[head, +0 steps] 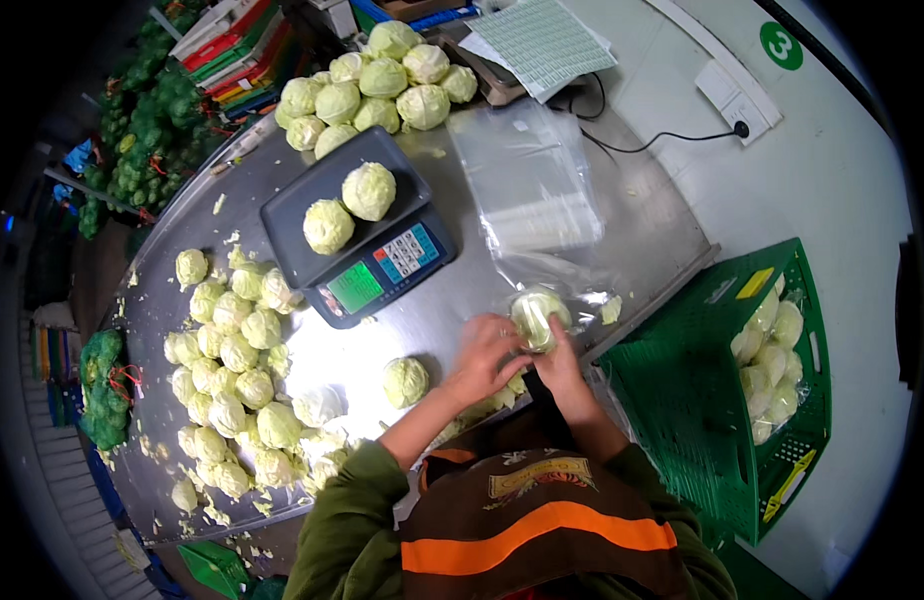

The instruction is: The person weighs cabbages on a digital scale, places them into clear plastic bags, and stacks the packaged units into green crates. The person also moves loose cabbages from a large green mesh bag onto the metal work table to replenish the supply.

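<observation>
Near the front right of a steel table, my right hand grips a pale green cabbage that lies in a clear plastic bag. My left hand is at the cabbage's left side with fingers spread and curved; whether it grips anything is unclear. Behind the bagged cabbage lies a stack of clear plastic bags. A single cabbage rests left of my left wrist. Two more cabbages sit on the tray of a digital scale with a lit green display.
Many loose cabbages cover the table's left part; more cabbages are piled at the back. Right of the table stands a green plastic crate holding bagged cabbages. A black cable runs from the wall socket. Printed sheets lie behind the bags.
</observation>
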`<act>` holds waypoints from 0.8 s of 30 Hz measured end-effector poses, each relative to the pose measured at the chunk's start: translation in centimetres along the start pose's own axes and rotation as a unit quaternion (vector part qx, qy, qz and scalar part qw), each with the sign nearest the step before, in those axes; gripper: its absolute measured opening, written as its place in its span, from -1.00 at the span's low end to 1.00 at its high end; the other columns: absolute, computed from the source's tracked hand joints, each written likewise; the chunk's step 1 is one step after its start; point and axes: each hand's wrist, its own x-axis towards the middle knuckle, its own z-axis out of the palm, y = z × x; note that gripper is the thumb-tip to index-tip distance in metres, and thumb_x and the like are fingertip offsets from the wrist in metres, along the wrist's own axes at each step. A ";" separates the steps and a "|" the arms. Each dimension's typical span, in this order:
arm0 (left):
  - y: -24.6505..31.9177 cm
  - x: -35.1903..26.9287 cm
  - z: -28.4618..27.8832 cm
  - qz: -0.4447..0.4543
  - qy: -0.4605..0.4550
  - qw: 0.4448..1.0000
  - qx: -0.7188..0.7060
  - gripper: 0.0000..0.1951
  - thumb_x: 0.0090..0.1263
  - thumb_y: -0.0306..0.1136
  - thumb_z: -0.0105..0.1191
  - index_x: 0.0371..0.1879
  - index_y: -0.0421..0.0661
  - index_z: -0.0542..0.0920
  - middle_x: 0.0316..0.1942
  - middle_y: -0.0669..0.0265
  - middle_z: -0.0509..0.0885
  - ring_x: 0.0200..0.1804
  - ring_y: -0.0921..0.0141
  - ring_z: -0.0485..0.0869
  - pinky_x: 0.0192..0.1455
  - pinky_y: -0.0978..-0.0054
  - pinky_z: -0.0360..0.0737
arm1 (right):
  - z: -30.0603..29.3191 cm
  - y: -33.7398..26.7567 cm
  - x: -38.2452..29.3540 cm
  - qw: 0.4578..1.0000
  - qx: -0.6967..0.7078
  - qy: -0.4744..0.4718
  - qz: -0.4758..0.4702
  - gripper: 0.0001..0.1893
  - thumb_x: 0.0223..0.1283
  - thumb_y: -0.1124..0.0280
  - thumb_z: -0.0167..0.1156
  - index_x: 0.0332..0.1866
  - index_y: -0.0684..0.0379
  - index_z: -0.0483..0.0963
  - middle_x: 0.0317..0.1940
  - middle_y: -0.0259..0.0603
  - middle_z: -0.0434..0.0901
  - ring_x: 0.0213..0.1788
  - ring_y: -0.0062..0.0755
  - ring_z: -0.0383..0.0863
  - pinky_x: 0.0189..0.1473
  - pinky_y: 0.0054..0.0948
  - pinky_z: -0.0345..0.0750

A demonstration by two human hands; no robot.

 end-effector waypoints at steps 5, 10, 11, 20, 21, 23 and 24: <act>-0.7 -1.1 1.5 -0.319 -0.012 0.918 -0.234 0.18 -0.02 0.14 0.55 0.48 -0.35 0.22 0.42 -0.13 0.40 0.48 0.03 0.36 0.52 0.15 0.32 | 0.4 -0.1 -1.6 0.986 -0.112 -0.102 -0.075 -0.41 0.47 -0.06 0.04 0.40 0.15 0.37 0.27 -0.09 0.55 0.26 -0.10 0.59 0.25 0.04 0.58; -3.1 -2.8 4.3 -0.160 0.093 0.974 -0.131 -0.64 0.30 -0.21 0.32 -0.04 -0.18 0.61 -0.30 0.06 0.63 -0.29 0.01 0.64 -0.17 0.13 0.59 | 1.4 -0.7 -2.2 0.999 -0.045 -0.007 0.006 -0.40 0.36 -0.16 0.18 0.36 -0.02 0.45 0.27 -0.34 0.58 0.27 -0.32 0.57 0.20 -0.23 0.62; -3.6 -3.7 4.9 -0.157 0.115 0.976 -0.096 -0.68 0.32 -0.24 0.29 -0.08 -0.19 0.61 -0.30 0.04 0.64 -0.27 -0.01 0.64 -0.17 0.11 0.58 | 1.3 -0.4 -1.5 0.998 -0.055 0.012 0.022 -0.41 0.35 -0.17 0.18 0.34 -0.04 0.47 0.25 -0.36 0.59 0.25 -0.32 0.58 0.16 -0.22 0.64; -3.3 -7.0 8.0 -0.372 0.001 0.924 0.090 -0.70 0.37 -0.39 -0.01 0.04 -0.23 0.52 -0.04 -0.09 0.70 -0.08 -0.06 0.72 -0.05 -0.01 0.66 | 0.8 -0.6 -0.3 0.975 -0.053 0.204 0.074 -0.23 0.23 -0.39 0.13 0.34 -0.01 0.41 0.26 -0.21 0.52 0.24 -0.13 0.54 0.12 -0.08 0.62; -3.5 -6.4 8.2 -0.364 0.026 0.930 0.055 -0.67 0.36 -0.36 -0.01 0.04 -0.29 0.49 -0.13 -0.13 0.70 -0.11 -0.07 0.71 -0.05 -0.02 0.65 | 0.7 -1.2 -1.2 0.975 -0.042 0.197 0.095 -0.18 0.24 -0.38 0.13 0.38 0.08 0.36 0.30 -0.09 0.47 0.28 -0.05 0.52 0.18 -0.05 0.60; -5.7 -6.1 9.0 -0.332 0.065 0.938 0.073 -0.69 0.37 -0.39 -0.03 0.00 -0.35 0.49 -0.33 -0.13 0.68 -0.26 -0.12 0.67 -0.16 -0.10 0.59 | 0.2 -1.5 -2.9 0.986 -0.130 0.060 0.091 -0.15 0.31 -0.24 0.20 0.43 0.28 0.24 0.34 0.12 0.40 0.31 0.10 0.51 0.30 -0.03 0.55; -5.4 -5.0 7.5 -0.282 0.171 0.941 0.079 -0.75 0.40 -0.43 -0.06 -0.05 -0.33 0.48 -0.34 -0.17 0.67 -0.31 -0.18 0.64 -0.21 -0.17 0.54 | 0.8 -1.8 -2.8 0.971 -0.209 0.100 0.057 -0.31 0.40 -0.09 0.20 0.40 0.23 0.30 0.32 0.10 0.45 0.29 0.07 0.55 0.24 -0.08 0.60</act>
